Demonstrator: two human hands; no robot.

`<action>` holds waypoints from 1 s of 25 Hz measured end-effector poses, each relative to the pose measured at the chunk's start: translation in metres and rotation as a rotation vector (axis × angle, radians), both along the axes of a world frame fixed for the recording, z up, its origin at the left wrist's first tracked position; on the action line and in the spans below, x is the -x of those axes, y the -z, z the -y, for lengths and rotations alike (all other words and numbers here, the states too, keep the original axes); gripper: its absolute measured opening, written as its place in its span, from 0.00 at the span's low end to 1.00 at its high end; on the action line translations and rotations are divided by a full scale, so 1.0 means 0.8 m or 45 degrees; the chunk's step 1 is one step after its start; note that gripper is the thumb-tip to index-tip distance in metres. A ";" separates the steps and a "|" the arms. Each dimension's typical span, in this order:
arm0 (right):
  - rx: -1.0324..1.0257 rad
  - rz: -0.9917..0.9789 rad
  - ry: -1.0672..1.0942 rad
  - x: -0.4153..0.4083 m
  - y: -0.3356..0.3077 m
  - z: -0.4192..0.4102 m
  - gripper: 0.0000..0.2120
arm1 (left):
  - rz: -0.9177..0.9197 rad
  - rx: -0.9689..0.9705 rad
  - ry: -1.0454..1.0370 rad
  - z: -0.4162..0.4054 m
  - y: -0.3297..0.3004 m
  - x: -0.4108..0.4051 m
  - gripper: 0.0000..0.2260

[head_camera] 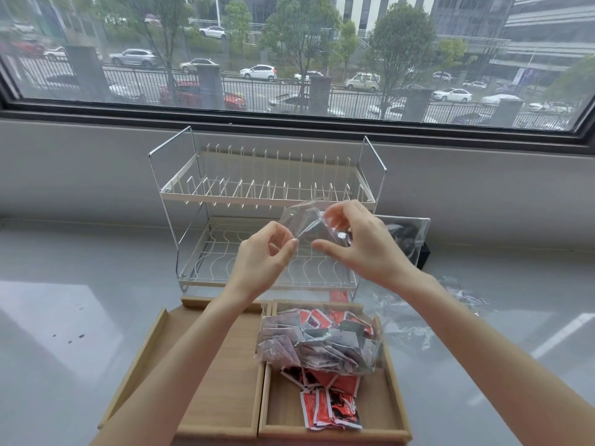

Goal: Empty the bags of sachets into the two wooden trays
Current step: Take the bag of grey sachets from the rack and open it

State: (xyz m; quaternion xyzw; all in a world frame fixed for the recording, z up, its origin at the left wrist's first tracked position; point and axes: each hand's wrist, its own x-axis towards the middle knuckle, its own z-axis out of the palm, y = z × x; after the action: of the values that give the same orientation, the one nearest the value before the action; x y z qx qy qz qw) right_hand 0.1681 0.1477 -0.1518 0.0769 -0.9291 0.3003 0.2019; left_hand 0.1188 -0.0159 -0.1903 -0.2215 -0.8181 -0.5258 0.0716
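The left tray [225, 375] sits at about seven o'clock, with no sachets on the part of its floor that shows, the person's left forearm crossing over it. It butts against the right tray [383, 410] at six o'clock, so that both can be filled from one standing spot.

The left hand [262, 255] is raised near the centre, thumb and forefinger pinching one edge of a clear bag [306, 220]. The bag is held high over the trays, probably so that its mouth can be pulled apart and anything left can drop straight down. Whether sachets remain inside cannot be told.

In the right tray, red sachets [331, 410] lie loose at the near end, and a full bag [318, 342] lies across them, likely parked there for emptying next.

The right hand [360, 243], at one o'clock of the left, grips the bag's other side with curled fingers. Behind both stands a wire rack [267, 191] at twelve o'clock. At three o'clock crumpled plastic [415, 320] lies on the counter, seemingly discarded.
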 end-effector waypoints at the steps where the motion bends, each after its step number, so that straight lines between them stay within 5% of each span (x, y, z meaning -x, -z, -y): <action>1: -0.028 -0.062 0.036 0.000 0.005 0.000 0.11 | -0.006 0.008 0.007 0.000 0.000 0.000 0.09; 6: 0.140 -0.128 0.043 0.002 -0.037 -0.013 0.04 | -0.022 0.051 -0.021 0.010 0.003 0.004 0.05; 13: -0.098 0.046 0.071 -0.006 -0.034 -0.015 0.15 | -0.040 0.030 -0.015 0.006 0.001 0.006 0.08; 19: -0.053 -0.072 0.271 -0.005 -0.016 -0.027 0.05 | -0.063 0.033 -0.016 0.009 0.002 0.007 0.06; 25: -0.122 0.027 0.226 0.001 -0.050 -0.045 0.11 | -0.082 0.071 -0.040 0.011 0.000 0.011 0.06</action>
State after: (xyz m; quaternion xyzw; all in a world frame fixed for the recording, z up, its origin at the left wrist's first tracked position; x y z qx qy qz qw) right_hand 0.1677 0.1840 -0.1121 0.0004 -0.9476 0.2371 0.2138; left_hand 0.1104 -0.0246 -0.1905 -0.2273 -0.8332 -0.4941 0.1000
